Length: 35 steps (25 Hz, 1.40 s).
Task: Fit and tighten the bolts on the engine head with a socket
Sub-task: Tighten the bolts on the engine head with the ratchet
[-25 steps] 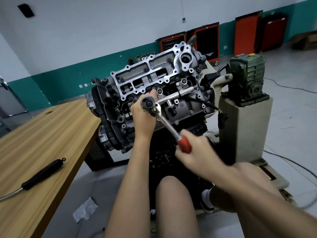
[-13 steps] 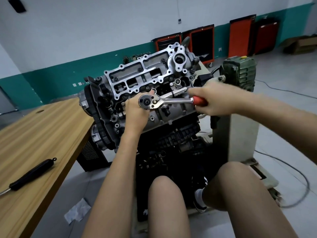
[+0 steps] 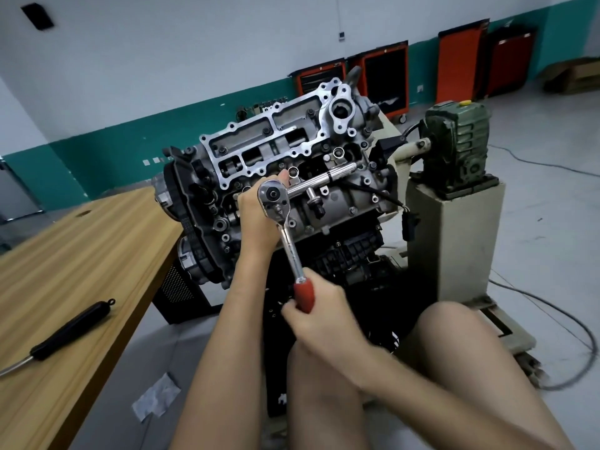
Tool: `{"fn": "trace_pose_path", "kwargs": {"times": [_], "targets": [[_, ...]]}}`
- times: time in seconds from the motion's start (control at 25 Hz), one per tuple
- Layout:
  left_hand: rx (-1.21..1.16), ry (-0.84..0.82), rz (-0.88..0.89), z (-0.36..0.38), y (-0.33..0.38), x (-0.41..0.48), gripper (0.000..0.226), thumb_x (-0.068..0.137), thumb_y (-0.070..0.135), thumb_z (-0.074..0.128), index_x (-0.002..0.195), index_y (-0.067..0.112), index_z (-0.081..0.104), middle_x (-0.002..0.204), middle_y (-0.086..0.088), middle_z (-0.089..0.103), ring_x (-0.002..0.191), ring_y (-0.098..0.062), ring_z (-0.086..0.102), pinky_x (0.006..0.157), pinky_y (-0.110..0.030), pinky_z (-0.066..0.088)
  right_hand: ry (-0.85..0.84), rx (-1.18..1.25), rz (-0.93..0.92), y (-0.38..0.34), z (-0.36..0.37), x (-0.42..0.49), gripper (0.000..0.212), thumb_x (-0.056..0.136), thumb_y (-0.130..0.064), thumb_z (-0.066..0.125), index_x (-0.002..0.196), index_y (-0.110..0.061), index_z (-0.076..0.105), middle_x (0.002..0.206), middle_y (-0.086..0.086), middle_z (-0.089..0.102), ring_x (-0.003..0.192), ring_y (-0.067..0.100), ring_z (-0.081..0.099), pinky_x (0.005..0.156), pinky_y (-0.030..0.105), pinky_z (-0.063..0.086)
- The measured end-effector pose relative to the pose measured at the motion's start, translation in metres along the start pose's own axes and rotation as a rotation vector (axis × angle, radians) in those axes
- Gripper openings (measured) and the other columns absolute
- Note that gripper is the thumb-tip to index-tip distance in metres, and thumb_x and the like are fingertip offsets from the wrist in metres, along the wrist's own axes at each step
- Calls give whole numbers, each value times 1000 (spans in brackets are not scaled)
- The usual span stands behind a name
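Your left grip (image 3: 256, 219) closes behind the head of the chrome, red-handled ratchet wrench (image 3: 287, 242), apparently steadying its hidden socket on the grey aluminium engine head (image 3: 339, 204), while your right grip (image 3: 324, 323) clamps the handle's end for leverage.

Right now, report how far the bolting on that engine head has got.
Done: several dark bolts sit in the engine head. In hand: the right hand grips the ratchet handle while the left hand steadies its head against the engine. Left: empty holes along the silver flange, apparently.
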State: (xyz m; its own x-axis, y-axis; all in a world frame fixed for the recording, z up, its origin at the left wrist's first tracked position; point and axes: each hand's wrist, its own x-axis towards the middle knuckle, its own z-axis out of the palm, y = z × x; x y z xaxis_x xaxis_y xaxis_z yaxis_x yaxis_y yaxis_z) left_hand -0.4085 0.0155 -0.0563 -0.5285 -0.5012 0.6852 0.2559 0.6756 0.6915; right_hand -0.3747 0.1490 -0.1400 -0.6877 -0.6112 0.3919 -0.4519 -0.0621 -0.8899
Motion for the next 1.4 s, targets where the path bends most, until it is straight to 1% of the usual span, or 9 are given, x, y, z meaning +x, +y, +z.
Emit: {"fn": "trace_pose_path", "kwargs": {"times": [0.2, 0.36, 0.52, 0.64, 0.72, 0.84, 1.0, 1.12, 1.4], "targets": [[15, -45, 28, 1, -1, 5, 54, 94, 19, 56, 47, 21, 30, 47, 9, 27, 51, -17, 23, 54, -40, 27, -357, -694, -268, -30, -139, 77, 36, 79, -5, 62, 65, -29, 39, 54, -10, 45, 45, 0, 49, 44, 10, 33], [-14, 5, 6, 0, -6, 1, 29, 94, 15, 56, 68, 4, 48, 42, 18, 41, 45, -2, 32, 64, -36, 37, -240, -1037, -432, -57, -163, 118, 32, 76, -15, 61, 63, -30, 36, 53, -10, 46, 47, 4, 47, 43, 19, 28], [-47, 32, -29, 5, -3, -4, 50, 94, 23, 56, 47, 27, 40, 48, 16, 37, 54, -11, 34, 68, -35, 35, -106, -563, -211, -8, -105, 51, 39, 76, -8, 63, 61, -29, 33, 55, -4, 43, 54, 20, 46, 55, 26, 33], [-85, 66, -33, 8, -6, -2, 46, 94, 26, 56, 56, 3, 43, 64, -3, 47, 71, -14, 44, 81, -31, 36, 48, -116, -39, 6, -20, 6, 29, 73, -16, 60, 62, -26, 35, 53, -6, 39, 48, 11, 37, 48, 23, 31], [-89, 54, -60, 5, -6, -1, 38, 94, 29, 56, 62, 9, 51, 74, -2, 53, 76, -11, 48, 87, -31, 41, 63, 50, 65, 3, 22, -5, 18, 70, -25, 53, 64, -26, 37, 56, -6, 39, 49, 12, 36, 47, 29, 34], [-13, 13, -37, -1, -2, 1, 46, 94, 28, 55, 51, 35, 41, 56, 16, 41, 58, -12, 37, 74, -43, 41, -23, -60, -29, 3, -13, 6, 26, 74, -13, 58, 63, -24, 36, 55, -6, 40, 50, 13, 36, 49, 28, 32], [23, -49, 18, 0, 1, 4, 57, 95, 21, 55, 42, 37, 41, 43, 13, 34, 50, -14, 28, 69, -33, 34, -318, -636, -236, -21, -129, 66, 33, 78, -6, 62, 65, -28, 40, 53, -8, 44, 45, 10, 43, 49, 24, 35], [16, -36, 6, 0, -2, 3, 48, 95, 17, 55, 48, 25, 50, 43, 13, 37, 48, -7, 28, 66, -33, 33, -295, -1010, -378, -48, -164, 110, 22, 80, -14, 61, 74, -28, 45, 54, -10, 46, 47, 6, 47, 44, 20, 32], [-26, 76, -17, 6, 1, -2, 54, 95, 27, 54, 45, 35, 33, 48, 12, 30, 54, -18, 29, 62, -41, 34, 27, -236, -123, 5, -49, 17, 39, 74, -5, 64, 61, -25, 34, 51, -6, 37, 50, 16, 38, 51, 28, 29]]}}
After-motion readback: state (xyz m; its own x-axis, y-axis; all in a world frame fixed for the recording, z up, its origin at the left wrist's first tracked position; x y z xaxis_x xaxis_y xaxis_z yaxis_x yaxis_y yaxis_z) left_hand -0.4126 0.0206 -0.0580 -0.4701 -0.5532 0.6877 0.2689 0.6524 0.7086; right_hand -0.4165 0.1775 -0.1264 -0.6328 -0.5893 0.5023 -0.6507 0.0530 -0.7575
